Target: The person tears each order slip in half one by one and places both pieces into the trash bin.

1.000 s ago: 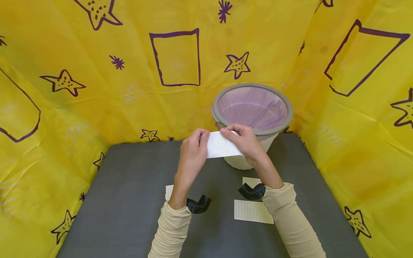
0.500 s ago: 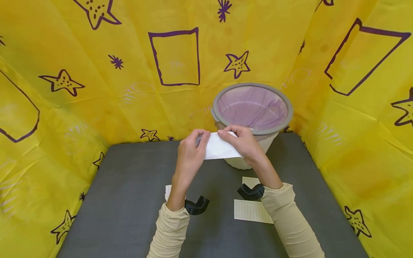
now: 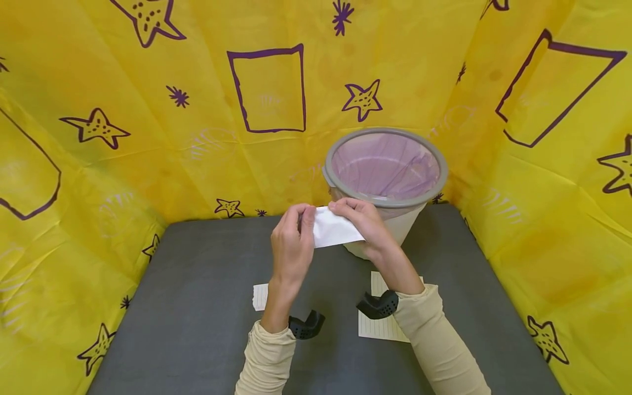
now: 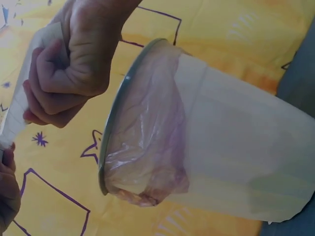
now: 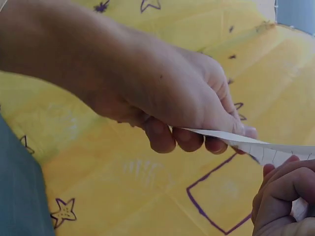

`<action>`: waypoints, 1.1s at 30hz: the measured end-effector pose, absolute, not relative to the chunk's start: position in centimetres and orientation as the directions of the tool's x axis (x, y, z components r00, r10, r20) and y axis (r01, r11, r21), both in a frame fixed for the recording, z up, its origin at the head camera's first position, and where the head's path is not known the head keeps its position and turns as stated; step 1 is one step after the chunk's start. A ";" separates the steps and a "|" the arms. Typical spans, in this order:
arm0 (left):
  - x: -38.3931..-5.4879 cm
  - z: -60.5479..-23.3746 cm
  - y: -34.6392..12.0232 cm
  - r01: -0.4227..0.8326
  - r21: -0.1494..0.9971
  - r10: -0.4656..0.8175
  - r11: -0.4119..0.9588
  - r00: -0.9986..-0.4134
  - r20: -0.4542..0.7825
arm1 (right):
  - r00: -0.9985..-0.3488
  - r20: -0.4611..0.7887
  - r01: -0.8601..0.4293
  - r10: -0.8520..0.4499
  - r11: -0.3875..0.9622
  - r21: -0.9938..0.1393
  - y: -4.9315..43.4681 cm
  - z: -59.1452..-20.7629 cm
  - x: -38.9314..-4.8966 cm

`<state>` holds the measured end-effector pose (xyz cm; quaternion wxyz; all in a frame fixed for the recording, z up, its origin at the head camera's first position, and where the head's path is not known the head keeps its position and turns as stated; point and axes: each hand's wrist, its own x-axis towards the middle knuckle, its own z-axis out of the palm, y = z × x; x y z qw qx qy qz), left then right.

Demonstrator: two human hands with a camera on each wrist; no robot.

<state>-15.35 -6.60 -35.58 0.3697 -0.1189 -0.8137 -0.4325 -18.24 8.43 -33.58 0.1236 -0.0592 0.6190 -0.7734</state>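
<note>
My left hand [image 3: 292,241] and right hand [image 3: 362,225] each pinch one end of a small piece of paper [image 3: 337,227], held up over the table in front of the bin. Its face toward me looks blank white in the head view. Faint ruled lines show on the other side of the paper [image 5: 268,153] in the right wrist view. Thumbs lie on the near face, and curled fingers sit behind it. Just beyond the hands stands a pale bin [image 3: 407,225] with a grey rim and a purple liner [image 4: 147,132].
Lined paper pieces lie on the dark table [image 3: 197,329]: one torn-edged scrap [image 3: 259,297] by the left forearm, and lined paper [image 3: 377,328] under the right wrist. Yellow patterned cloth [image 3: 197,175] hangs behind and at both sides. Black wrist mounts [image 3: 307,325] sit on both arms.
Both hands have come slightly down and left with the paper, and sit a little closer together. The paper tilts more, and less of its width shows.
</note>
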 end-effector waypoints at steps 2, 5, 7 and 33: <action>-15.4 -35.6 -6.5 0.528 0.615 -0.140 0.585 -0.682 0.718 | -0.962 -0.075 0.137 -0.262 -0.226 -0.965 8.4 -33.6 -18.2; -15.4 -35.5 -6.5 0.532 0.627 -0.146 0.570 -0.685 0.714 | -0.968 -0.067 0.126 -0.240 -0.242 -0.962 8.4 -33.7 -18.2; -15.4 -35.3 -6.5 0.518 0.640 -0.141 0.567 -0.705 0.695 | -0.972 -0.046 0.099 -0.229 -0.225 -0.969 8.5 -33.7 -18.2; -17.1 -37.4 -12.1 0.093 0.839 -0.132 0.536 -0.972 0.192 | -0.941 -0.085 0.101 -0.329 -0.031 -0.994 14.9 -36.3 -18.1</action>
